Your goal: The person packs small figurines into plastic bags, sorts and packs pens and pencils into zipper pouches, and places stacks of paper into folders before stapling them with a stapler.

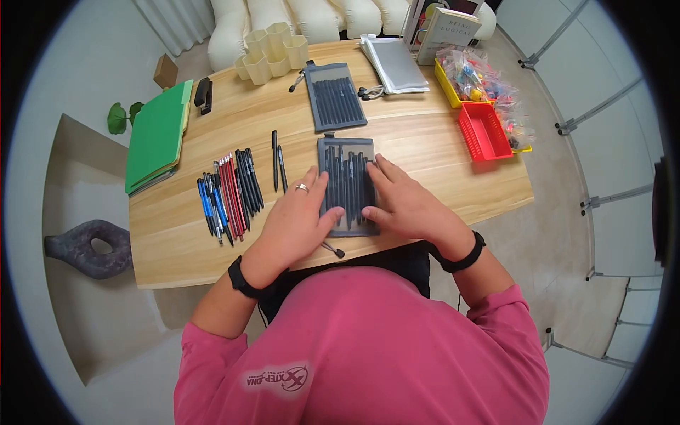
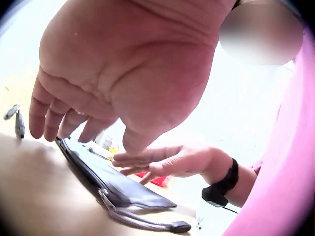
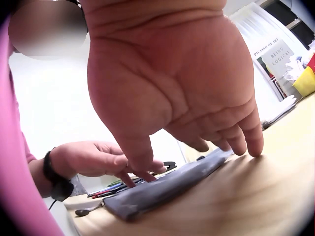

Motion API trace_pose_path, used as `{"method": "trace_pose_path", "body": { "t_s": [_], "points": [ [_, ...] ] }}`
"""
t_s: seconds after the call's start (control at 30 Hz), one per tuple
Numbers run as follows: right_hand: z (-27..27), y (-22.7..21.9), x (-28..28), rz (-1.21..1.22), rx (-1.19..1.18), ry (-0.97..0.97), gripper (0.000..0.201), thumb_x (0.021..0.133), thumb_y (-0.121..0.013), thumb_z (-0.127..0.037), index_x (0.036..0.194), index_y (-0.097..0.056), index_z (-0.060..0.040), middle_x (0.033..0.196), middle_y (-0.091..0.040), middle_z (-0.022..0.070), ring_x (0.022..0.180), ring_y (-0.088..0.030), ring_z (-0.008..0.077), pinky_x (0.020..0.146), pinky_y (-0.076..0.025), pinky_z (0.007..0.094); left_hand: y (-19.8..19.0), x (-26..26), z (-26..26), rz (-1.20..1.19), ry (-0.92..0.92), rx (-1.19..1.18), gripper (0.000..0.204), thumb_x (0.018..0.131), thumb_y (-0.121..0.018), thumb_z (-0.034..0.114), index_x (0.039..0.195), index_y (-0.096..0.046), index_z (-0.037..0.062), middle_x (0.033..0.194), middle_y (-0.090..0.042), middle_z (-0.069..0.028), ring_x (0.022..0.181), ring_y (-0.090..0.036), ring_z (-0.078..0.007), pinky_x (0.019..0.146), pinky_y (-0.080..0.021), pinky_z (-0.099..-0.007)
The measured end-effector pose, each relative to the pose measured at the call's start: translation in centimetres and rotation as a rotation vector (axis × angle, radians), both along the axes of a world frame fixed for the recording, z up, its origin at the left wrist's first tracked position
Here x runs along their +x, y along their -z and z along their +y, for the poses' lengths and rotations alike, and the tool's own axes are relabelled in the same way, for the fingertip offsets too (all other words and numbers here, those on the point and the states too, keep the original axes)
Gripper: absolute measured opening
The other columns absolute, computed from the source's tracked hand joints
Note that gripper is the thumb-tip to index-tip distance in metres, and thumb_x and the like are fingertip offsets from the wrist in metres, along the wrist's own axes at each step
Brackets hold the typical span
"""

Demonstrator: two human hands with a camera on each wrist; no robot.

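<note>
A grey mesh zip pouch [image 1: 347, 221] full of black pens [image 1: 352, 180] lies flat near the table's front edge. My left hand [image 1: 297, 216] rests along its left side with fingers extended, thumb over the mesh. On the opposite side, my right hand [image 1: 405, 202] lies with straight fingers at the pouch's edge and its thumb on the mesh. The zip pull with its cord [image 2: 147, 219] hangs off the pouch's near end. Two loose black pens [image 1: 275, 161] lie left of the pouch, just beyond my left fingers.
Rows of blue, red and black pens [image 1: 230, 191] lie at left, near green folders [image 1: 159, 138] and a stapler [image 1: 203, 95]. Behind are another filled pouch [image 1: 336, 98], hexagonal holders [image 1: 273, 53] and stacked pouches [image 1: 397, 64]. A red basket [image 1: 485, 132] stands at right beside a yellow one [image 1: 446, 83].
</note>
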State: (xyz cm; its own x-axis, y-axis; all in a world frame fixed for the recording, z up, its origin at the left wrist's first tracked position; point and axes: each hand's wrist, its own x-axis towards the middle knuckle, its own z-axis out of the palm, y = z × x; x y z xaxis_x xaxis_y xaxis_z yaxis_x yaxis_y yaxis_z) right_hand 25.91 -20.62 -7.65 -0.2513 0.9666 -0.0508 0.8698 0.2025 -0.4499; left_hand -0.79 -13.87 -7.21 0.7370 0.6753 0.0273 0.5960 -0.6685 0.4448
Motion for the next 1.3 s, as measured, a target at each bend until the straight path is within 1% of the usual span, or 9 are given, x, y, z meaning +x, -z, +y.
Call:
{"method": "trace_pose_path", "body": {
  "t_s": [0.23, 0.47, 0.67, 0.83, 0.97, 1.07, 1.13, 1.23, 1.3],
  "points": [
    [-1.1, -0.5, -0.9, -0.2, 0.041, -0.045, 0.075, 0.092, -0.079, -0.041, 0.159, -0.054, -0.0179, 0.17, -0.038, 0.0275, 0.155, -0.04, 0.0464, 0.118, -0.044, 0.0576, -0.4, 0.5, 0.5, 0.021, -0.033, 0.135, 0.048, 0.093, -0.078, 0.02, 0.135, -0.068, -0.0004, 0.145, -0.063, -0.0248, 0.132, -0.061, -0.0403, 0.11, -0.052, -0.0465],
    [-0.9, -0.3, -0.9, -0.208, 0.019, -0.039, 0.077, 0.092, -0.079, -0.042, 0.16, -0.053, -0.0178, 0.171, -0.037, 0.0266, 0.155, -0.04, 0.0458, 0.116, -0.044, 0.0578, 0.5, 1.2, 1.1, -0.042, -0.058, 0.068, 0.046, 0.089, -0.08, 0.013, 0.132, -0.069, -0.0017, 0.138, -0.066, -0.0212, 0.122, -0.065, -0.041, 0.104, -0.054, -0.0469],
    [-1.3, 0.0, -1.0, -0.213, 0.026, -0.047, 0.077, 0.094, -0.078, -0.041, 0.16, -0.051, -0.0148, 0.171, -0.036, 0.0266, 0.156, -0.039, 0.0456, 0.118, -0.042, 0.0578, -0.6, 1.2, 1.0, 0.052, -0.141, -0.077, 0.048, 0.089, -0.081, 0.014, 0.133, -0.068, -0.0003, 0.132, -0.066, -0.0212, 0.12, -0.065, -0.0411, 0.104, -0.054, -0.0466],
    [-1.6, 0.6, -0.8, -0.197, 0.164, -0.063, 0.081, 0.094, -0.078, -0.04, 0.157, -0.049, 0.0019, 0.169, -0.039, 0.0244, 0.156, -0.038, 0.0457, 0.118, -0.043, 0.0539, 0.2, 1.5, 0.7, -0.121, -0.09, 0.105, 0.055, 0.091, -0.079, 0.015, 0.142, -0.064, 0.0006, 0.149, -0.059, -0.0267, 0.127, -0.063, -0.0419, 0.111, -0.051, -0.0443],
    [-1.2, 0.4, -0.5, -0.193, 0.104, -0.095, 0.082, 0.093, -0.078, -0.039, 0.155, -0.048, 0.0058, 0.17, -0.039, 0.023, 0.155, -0.039, 0.0452, 0.118, -0.044, 0.0529, 1.0, 1.4, 0.9, 0.023, 0.068, 0.102, 0.06, 0.09, -0.078, 0.012, 0.146, -0.059, -0.0003, 0.156, -0.053, -0.0285, 0.129, -0.063, -0.0427, 0.116, -0.048, -0.0436],
    [-1.0, 0.1, -0.6, -0.22, 0.09, -0.085, 0.083, 0.092, -0.079, -0.039, 0.155, -0.048, 0.005, 0.169, -0.04, 0.0224, 0.154, -0.041, 0.0447, 0.118, -0.045, 0.0535, 0.9, 1.3, 1.1, -0.152, -0.063, 0.029, 0.06, 0.09, -0.077, 0.008, 0.146, -0.058, -0.0029, 0.145, -0.061, -0.0278, 0.124, -0.065, -0.0407, 0.11, -0.051, -0.0435],
    [-1.1, 0.2, -0.9, -0.184, 0.056, -0.06, 0.083, 0.091, -0.08, -0.037, 0.155, -0.048, 0.0049, 0.169, -0.04, 0.0218, 0.153, -0.042, 0.0449, 0.117, -0.046, 0.0536, 0.9, 1.1, 1.4, -0.14, -0.239, -0.138, 0.053, 0.092, -0.074, 0.006, 0.142, -0.061, -0.0048, 0.121, -0.072, -0.0242, 0.108, -0.07, -0.0386, 0.096, -0.056, -0.0421],
    [-1.1, 0.1, -0.8, -0.152, 0.061, -0.063, 0.084, 0.089, -0.082, -0.035, 0.155, -0.048, 0.0043, 0.169, -0.04, 0.0224, 0.152, -0.043, 0.0455, 0.116, -0.047, 0.0535, 1.2, 0.5, 1.7, -0.098, -0.241, -0.302, 0.046, 0.094, -0.071, 0.004, 0.138, -0.064, -0.0059, 0.094, -0.073, -0.0181, 0.087, -0.072, -0.0348, 0.08, -0.057, -0.0401],
    [-0.9, -0.2, -0.6, -0.154, 0.042, -0.055, 0.083, 0.089, -0.083, -0.034, 0.156, -0.049, 0.0021, 0.169, -0.04, 0.0227, 0.153, -0.042, 0.0457, 0.116, -0.047, 0.0536, 2.6, 0.3, 1.8, -0.135, -0.245, -0.3, 0.04, 0.096, -0.069, 0.003, 0.134, -0.065, -0.006, 0.09, -0.072, -0.0153, 0.081, -0.072, -0.0311, 0.077, -0.057, -0.0382]
  ]
}}
